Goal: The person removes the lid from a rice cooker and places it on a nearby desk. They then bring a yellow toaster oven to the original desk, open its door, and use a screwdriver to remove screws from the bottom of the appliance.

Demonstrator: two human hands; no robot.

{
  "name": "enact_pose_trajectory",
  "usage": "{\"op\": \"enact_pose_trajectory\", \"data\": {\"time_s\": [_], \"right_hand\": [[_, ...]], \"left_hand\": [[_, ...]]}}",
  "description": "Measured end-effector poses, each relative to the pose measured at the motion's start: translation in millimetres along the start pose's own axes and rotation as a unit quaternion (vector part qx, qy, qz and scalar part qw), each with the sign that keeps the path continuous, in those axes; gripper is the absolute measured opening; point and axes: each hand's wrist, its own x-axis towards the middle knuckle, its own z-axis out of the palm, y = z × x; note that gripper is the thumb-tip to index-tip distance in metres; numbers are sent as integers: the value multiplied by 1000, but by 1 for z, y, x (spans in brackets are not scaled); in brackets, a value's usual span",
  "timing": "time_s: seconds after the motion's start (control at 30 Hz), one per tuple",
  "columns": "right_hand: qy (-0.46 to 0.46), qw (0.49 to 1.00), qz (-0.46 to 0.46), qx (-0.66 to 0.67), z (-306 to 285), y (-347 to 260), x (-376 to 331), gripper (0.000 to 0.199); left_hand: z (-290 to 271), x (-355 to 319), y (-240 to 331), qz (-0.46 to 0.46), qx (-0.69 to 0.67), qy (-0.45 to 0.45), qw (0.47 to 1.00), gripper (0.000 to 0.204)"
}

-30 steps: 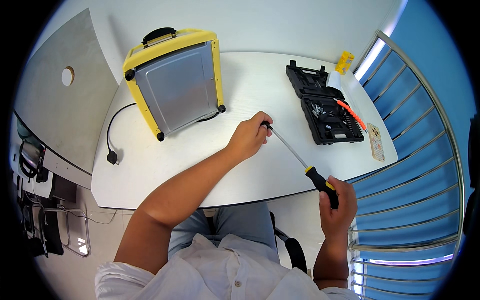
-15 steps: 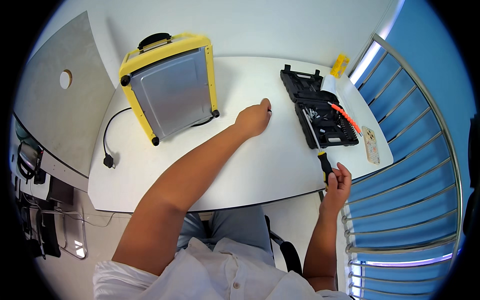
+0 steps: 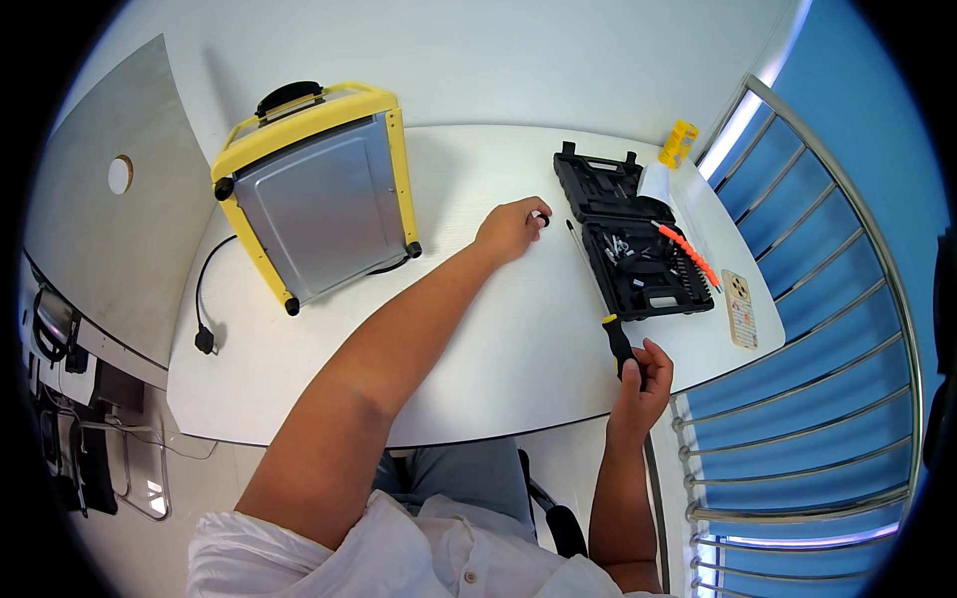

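My right hand (image 3: 641,387) grips a black-and-yellow-handled steel screwdriver (image 3: 617,341), near right, shaft just left of the open black plastic toolcase (image 3: 590,191). My left hand (image 3: 508,231) pinches a small black part (image 3: 544,218). Yellow-framed grey metal appliance (image 3: 321,207): far left.

Left hand (image 3: 506,231) and right hand (image 3: 638,391) bare, forearms (image 3: 439,314) bare too. White shirt (image 3: 399,558), creased, well back from both grips, body side. Left sleeve (image 3: 257,553) ends above elbow, bunched; short or rolled, can't tell. Front placket (image 3: 451,543), small round pale button (image 3: 471,577). Grey-blue trousers (image 3: 478,483) between shirt and grips, soft folds.
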Motion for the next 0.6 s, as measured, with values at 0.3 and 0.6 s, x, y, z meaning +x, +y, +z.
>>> {"op": "enact_pose_trajectory", "data": {"time_s": [0.3, 0.6], "right_hand": [[12, 999, -33, 13, 1, 7, -1, 33], [-4, 999, -47, -2, -1, 8, -2, 33]], "left_hand": [[5, 7, 1, 145, 288, 13, 946, 26], [-8, 13, 2, 176, 253, -79, 948, 23]]}}
